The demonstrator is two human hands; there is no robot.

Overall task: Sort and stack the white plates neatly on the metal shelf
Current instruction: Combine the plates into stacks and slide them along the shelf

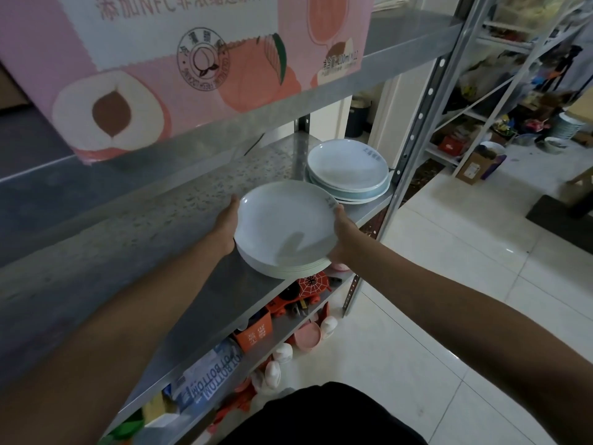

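I hold a stack of white plates between both hands, over the front edge of the metal shelf. My left hand grips the stack's left rim and my right hand grips its right rim. Whether the stack rests on the shelf or hangs just above it cannot be told. A second stack of white plates stands further back on the same shelf, close to the right upright post.
A pink peach-print carton sits on the shelf above. Below are orange boxes, white bottles and a pink bowl. White tiled floor lies to the right; another rack with clutter and more bowls stands at the far right.
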